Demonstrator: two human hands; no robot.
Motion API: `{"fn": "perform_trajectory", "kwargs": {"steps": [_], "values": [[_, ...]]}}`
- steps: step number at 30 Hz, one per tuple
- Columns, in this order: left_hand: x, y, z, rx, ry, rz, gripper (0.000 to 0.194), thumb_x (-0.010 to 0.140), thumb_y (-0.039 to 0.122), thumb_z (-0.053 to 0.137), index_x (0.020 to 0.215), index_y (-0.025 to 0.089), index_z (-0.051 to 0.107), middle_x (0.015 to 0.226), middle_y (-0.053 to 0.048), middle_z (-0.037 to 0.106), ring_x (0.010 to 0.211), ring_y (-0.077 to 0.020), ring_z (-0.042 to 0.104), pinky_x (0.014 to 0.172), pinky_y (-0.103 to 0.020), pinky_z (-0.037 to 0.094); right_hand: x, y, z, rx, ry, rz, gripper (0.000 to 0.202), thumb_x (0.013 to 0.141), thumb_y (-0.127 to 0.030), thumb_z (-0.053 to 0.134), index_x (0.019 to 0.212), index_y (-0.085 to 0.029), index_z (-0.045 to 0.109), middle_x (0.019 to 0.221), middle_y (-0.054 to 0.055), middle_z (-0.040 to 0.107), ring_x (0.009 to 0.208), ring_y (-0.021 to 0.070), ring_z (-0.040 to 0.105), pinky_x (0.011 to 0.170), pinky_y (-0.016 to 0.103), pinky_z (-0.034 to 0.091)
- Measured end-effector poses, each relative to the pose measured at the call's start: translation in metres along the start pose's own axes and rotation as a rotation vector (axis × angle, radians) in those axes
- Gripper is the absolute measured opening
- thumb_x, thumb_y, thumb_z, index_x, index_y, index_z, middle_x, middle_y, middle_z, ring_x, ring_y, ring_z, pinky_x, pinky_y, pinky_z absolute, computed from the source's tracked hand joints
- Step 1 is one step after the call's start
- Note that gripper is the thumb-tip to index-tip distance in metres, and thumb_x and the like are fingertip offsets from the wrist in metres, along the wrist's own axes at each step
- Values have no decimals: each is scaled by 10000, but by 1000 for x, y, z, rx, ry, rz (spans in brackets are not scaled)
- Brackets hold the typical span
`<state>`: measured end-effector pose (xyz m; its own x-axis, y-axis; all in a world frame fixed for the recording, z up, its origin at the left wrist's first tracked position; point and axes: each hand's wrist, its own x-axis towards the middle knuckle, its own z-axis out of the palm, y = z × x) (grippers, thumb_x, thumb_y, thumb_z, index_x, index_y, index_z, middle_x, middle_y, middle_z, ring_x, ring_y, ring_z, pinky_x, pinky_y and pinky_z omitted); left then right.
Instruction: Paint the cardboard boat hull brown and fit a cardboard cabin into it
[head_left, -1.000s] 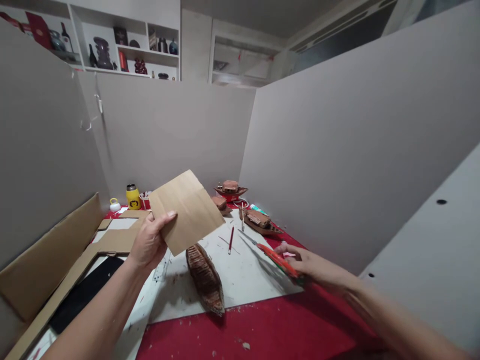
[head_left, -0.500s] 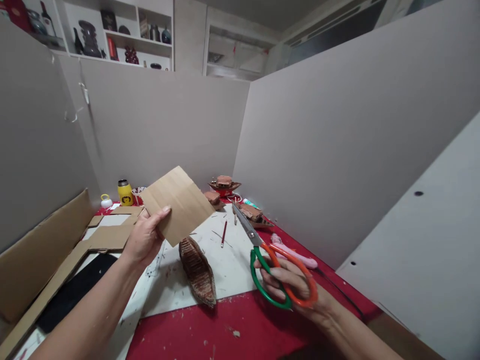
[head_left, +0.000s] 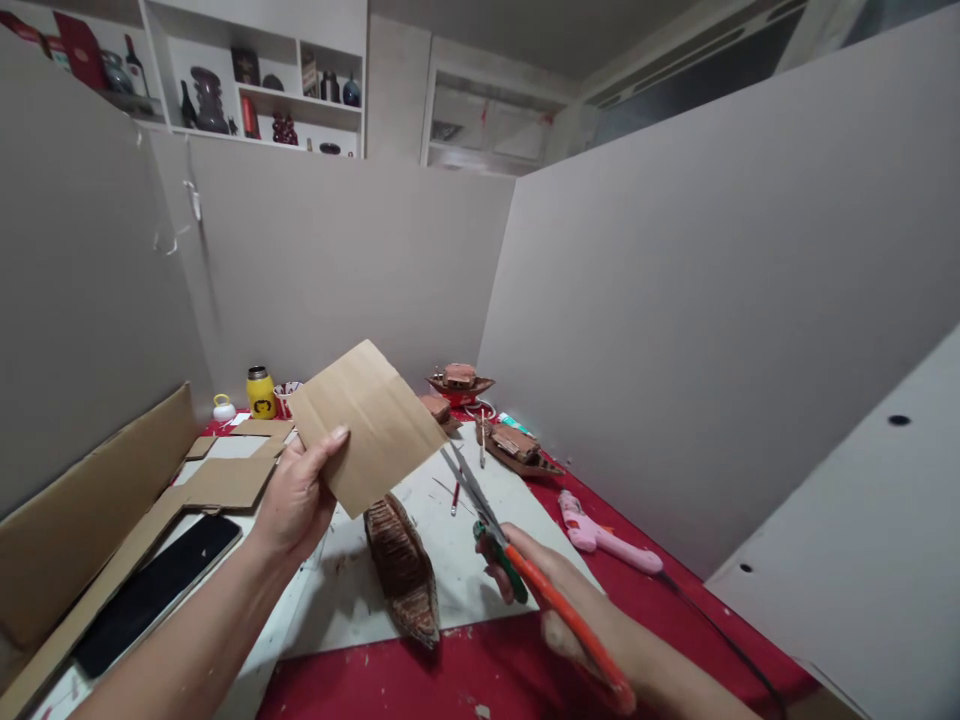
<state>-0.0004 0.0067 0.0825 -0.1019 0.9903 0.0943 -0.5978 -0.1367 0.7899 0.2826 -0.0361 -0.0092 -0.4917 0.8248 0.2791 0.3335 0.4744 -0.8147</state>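
We see the left grip (head_left: 300,490) closed on a tan sheet (head_left: 367,425), which it holds above the bench (head_left: 360,682). The right grip (head_left: 559,572) is closed around the scissors (head_left: 491,525), whose blades reach the sheet's right corner; we cannot tell whether they touch it. Below the sheet we find 1 brown model boat (head_left: 403,575), with 1 pencil (head_left: 455,498) near it. Farther back we count 3 cabin-topped boats (head_left: 517,445). At right lies a pink glue gun (head_left: 607,542); at left, a dark phone (head_left: 157,595) beside cardboard pieces (head_left: 231,482).
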Motion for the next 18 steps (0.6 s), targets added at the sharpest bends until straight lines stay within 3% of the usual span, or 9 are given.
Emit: {"fn": "perform_trajectory", "kwargs": {"steps": [3,6,9,14,18], "values": [[-5,0,2,12,-20,8,459,653,268,831,1080,173,693,897,-21,759,758,-173,695,648,-234,564,5,-10,-1,-47,-54,37,368,727,-417,631,1011,-209,525,842,4,526,743,171,453,689,287,433],[-9,0,3,39,-86,-2,447,672,295,824,1078,153,705,916,-49,765,795,-196,705,673,-243,565,11,-14,1,-69,-61,8,383,711,-398,633,1024,-208,522,860,15,527,761,183,456,694,299,427],[-10,-1,3,64,-140,-8,471,691,312,815,1115,143,698,961,-76,765,821,-215,713,719,-271,573,17,-14,3,-29,-75,-15,389,738,-485,625,991,-210,517,841,18,519,748,179,446,674,289,412],[-9,-2,2,78,-179,-7,450,693,301,817,1101,153,701,949,-71,767,828,-205,714,695,-244,570,20,-17,5,63,-110,-31,577,786,-753,475,976,-209,497,804,11,494,693,159,405,634,274,383],[-10,-5,2,86,-207,-30,369,716,302,801,1044,161,710,953,-61,766,841,-198,713,710,-247,573,19,-20,8,54,-81,22,512,876,-717,390,881,-211,473,781,0,461,679,150,372,616,268,349]]}}
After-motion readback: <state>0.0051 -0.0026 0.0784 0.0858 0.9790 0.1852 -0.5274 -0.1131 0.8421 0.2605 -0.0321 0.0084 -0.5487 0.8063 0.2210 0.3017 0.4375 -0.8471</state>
